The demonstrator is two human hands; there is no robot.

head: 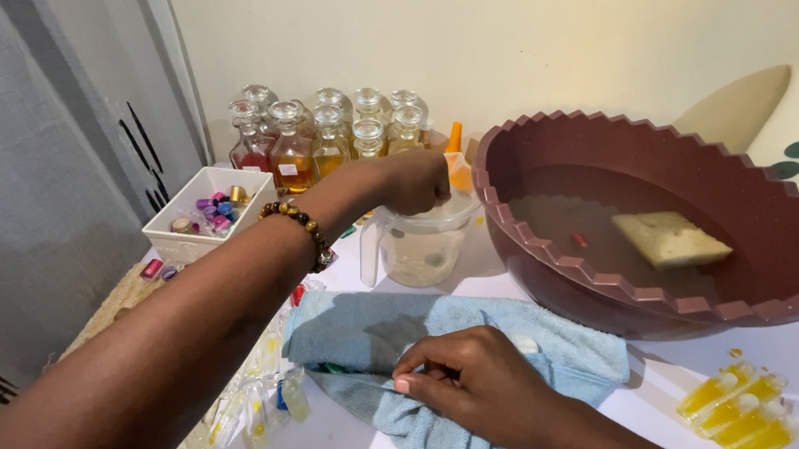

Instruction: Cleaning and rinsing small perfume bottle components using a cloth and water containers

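My left hand (413,181) reaches forward over a clear plastic jug (422,242), its fingers closed at the jug's rim beside an orange-tipped bottle (455,157); what it pinches is hidden. A beaded bracelet (301,225) circles that wrist. My right hand (476,381) presses down on a light blue towel (371,338) spread on the white table, fingers curled on a fold of the cloth, with a small white object (526,343) next to it.
A large maroon basin (789,267) with murky water and a yellowish sponge (670,237) stands at right. Glass bottles of amber liquid (329,134) line the wall. A white tray of coloured caps (210,210) sits at left. Small yellow vials (739,411) lie near right.
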